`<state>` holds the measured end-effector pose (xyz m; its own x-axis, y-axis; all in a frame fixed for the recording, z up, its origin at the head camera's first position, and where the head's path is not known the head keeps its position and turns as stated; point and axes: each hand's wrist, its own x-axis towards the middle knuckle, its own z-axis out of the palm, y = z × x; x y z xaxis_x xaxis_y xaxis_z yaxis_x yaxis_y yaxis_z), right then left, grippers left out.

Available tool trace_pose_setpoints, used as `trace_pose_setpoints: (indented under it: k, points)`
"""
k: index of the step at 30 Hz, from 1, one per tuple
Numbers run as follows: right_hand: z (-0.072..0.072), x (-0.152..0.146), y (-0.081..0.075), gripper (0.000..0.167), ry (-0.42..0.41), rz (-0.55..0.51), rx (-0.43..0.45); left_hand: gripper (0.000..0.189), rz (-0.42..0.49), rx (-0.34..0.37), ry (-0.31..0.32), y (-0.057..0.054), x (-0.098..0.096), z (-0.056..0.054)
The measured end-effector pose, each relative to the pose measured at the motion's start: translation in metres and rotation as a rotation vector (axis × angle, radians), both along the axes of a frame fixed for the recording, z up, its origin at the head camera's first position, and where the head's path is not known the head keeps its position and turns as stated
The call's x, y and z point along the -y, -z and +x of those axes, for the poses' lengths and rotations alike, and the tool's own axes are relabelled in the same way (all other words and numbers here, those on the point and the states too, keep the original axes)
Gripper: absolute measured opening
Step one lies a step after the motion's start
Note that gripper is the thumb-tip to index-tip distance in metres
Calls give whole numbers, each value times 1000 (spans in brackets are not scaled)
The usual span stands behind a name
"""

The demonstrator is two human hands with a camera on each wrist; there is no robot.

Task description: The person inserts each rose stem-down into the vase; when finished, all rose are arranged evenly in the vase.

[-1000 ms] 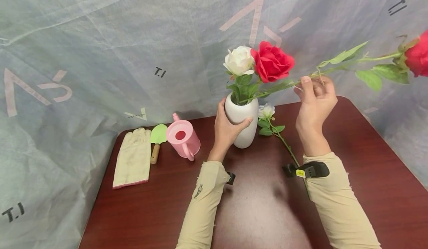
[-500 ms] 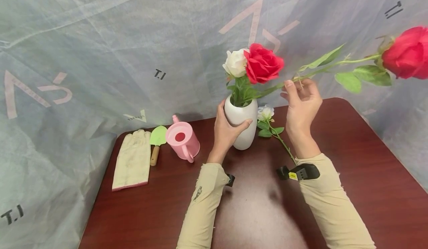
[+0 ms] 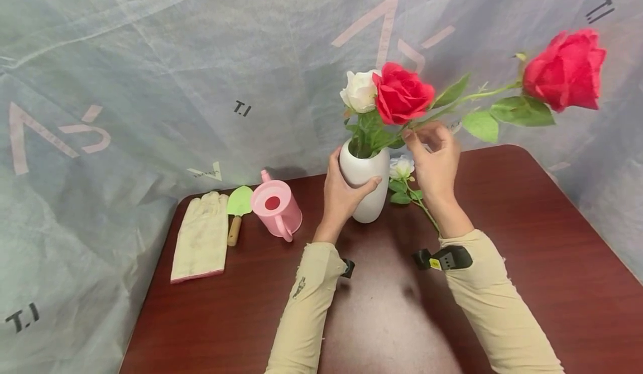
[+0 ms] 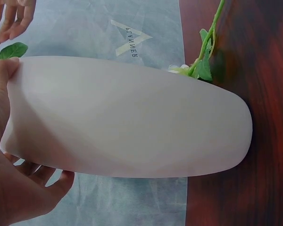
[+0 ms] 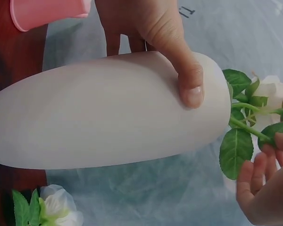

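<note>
My left hand (image 3: 342, 192) grips a white vase (image 3: 370, 204) around its upper body, thumb across the front, as the right wrist view also shows. A white rose (image 3: 359, 91) and a red rose (image 3: 403, 94) stand in the vase, leaves bunched at its mouth. To the right, my right hand (image 3: 436, 167) pinches the stem of a second red rose (image 3: 565, 71) between thumb and fingers. That stem slants down leftward into the vase mouth, its bloom far out to the right. In the right wrist view, the pinching fingers (image 5: 259, 172) are close outside the rim.
Another white rose (image 3: 402, 167) lies on the dark red table (image 3: 377, 307) behind and right of the vase, its stem partly behind my right arm. Leftward are a pink watering can (image 3: 283, 209), a green trowel (image 3: 240, 201) with wooden handle, and cream gloves (image 3: 201, 237). A grey sheet (image 3: 176, 84) hangs behind.
My right hand has moved left and slightly down toward the vase, bringing the second red rose inward so its whole bloom shows. The left hand keeps its hold on the vase.
</note>
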<state>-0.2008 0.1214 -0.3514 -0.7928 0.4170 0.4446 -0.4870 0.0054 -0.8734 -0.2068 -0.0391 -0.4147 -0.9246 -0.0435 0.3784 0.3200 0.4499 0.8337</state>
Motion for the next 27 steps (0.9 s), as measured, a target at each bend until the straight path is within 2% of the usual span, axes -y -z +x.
trace_pose_setpoints:
  k: [3,9,15,22,27]
  points:
    - [1,-1,0,14,-24,89,60,91,1,-1,2,1,-1,0]
    - [-1,-1,-1,19,-38,162,96,91,-6,-11,3,2,-3,-2]
    - [-2,4,-1,17,-61,200,143,91,-13,-9,4,2,-3,-3]
    - [16,16,-19,15,-105,240,122,90,-2,-11,4,3,-2,-3]
    - [18,18,-23,14,-113,243,158,91,-18,-5,-1,3,-2,-3]
